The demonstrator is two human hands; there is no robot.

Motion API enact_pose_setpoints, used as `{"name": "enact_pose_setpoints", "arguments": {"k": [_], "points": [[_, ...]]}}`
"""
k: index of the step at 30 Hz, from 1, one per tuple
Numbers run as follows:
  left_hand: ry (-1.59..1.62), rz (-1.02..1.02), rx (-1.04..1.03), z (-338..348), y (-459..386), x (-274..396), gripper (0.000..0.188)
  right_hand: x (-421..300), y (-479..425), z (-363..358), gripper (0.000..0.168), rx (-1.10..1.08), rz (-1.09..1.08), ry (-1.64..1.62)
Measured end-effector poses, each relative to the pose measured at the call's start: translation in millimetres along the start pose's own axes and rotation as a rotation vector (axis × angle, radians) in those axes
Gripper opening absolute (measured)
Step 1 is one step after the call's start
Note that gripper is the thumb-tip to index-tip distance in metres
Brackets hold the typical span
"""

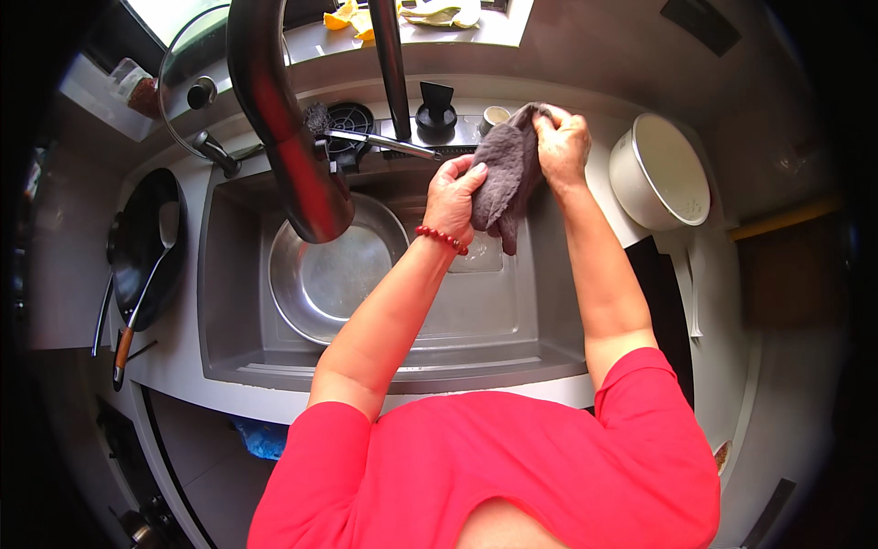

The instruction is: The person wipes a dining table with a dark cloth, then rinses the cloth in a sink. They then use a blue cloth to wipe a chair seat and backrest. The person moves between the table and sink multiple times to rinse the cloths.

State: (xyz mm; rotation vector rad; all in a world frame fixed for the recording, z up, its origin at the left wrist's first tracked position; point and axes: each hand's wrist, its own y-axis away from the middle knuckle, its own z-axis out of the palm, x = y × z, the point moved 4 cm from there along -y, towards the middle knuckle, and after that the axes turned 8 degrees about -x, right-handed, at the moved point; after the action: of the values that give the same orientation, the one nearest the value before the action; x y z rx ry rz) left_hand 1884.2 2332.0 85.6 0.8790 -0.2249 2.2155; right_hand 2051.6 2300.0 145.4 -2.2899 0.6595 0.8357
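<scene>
A dark grey cloth (504,171) hangs between my two hands over the back right part of the sink (480,302). My left hand (454,199), with a red bead bracelet at the wrist, pinches the cloth's left edge between thumb and fingers. Higher up, my right hand (564,145) grips its top right corner. In the left part of the sink sits a round stainless steel basin (343,264), partly hidden by my left forearm and the faucet. The black faucet (291,151) reaches over the basin from the back.
Right of the sink stands a white pot (651,175). On the left counter lies a black wok (147,254) with a metal spatula (167,226). A scrubbing brush (384,142) lies behind the sink; a glass lid (185,75) leans at the back left. Orange peel (350,18) is on the windowsill.
</scene>
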Motion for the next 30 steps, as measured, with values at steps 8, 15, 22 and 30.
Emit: {"name": "enact_pose_setpoints", "arguments": {"k": [8,15,22,30], "points": [[0.013,0.096,0.101,2,-49,-5,0.032,7,-73,42,0.034,-0.268,0.172,0.398],[-0.061,0.081,0.242,-30,-42,-31,0.028,-10,-37,96,0.048,-0.446,0.213,0.605],[0.022,0.099,0.277,-27,-41,-51,0.031,-10,-41,110,0.035,-0.486,0.099,0.697],[-0.036,0.043,0.338,-5,-58,-80,0.040,16,-46,104,0.017,-0.382,-0.756,0.615]]}}
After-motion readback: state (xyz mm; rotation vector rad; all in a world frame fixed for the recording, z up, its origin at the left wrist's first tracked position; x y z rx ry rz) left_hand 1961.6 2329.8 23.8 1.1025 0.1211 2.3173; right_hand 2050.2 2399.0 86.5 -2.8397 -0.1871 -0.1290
